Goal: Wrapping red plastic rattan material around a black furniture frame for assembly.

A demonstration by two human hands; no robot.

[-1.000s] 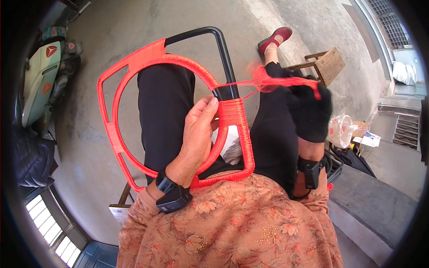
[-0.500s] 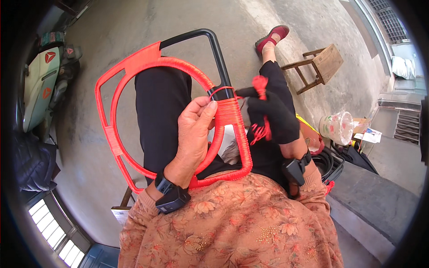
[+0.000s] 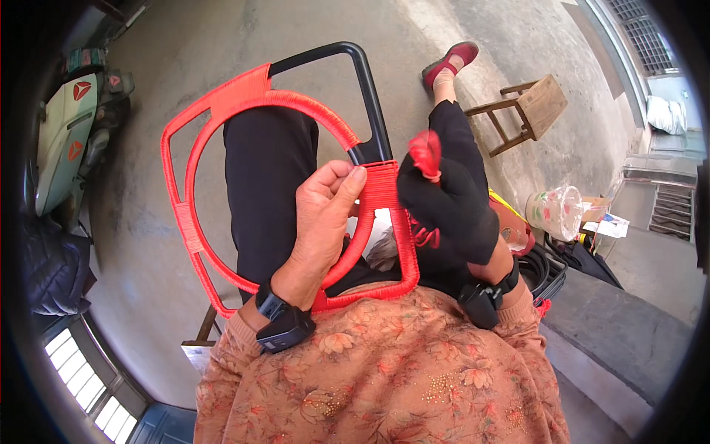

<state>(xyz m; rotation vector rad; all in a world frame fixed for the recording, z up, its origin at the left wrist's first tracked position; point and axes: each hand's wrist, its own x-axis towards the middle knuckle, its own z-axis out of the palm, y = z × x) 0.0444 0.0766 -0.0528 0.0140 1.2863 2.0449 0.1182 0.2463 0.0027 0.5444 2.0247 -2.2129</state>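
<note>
Across my lap lies a black tube frame with a ring inside it, most of it wound in red cord. Bare black tube shows at the far right corner. My left hand is bare and pinches the frame beside the wound joint, its thumb along the cord's edge. In a black glove, my right hand is closed around a bundle of red cord just right of that joint. Cord sticks out above and below the fist. The gloved fingertips are partly hidden.
A small wooden stool stands at the far right. A clear patterned plastic tub and a coil of black hose sit nearer on the right. A scooter is parked at the left, with a dark padded jacket below it.
The right hand has drawn the cord snug, so the loose loop over the black tube now lies against the wound joint. The frame has tipped slightly; the left hand keeps its pinch.
</note>
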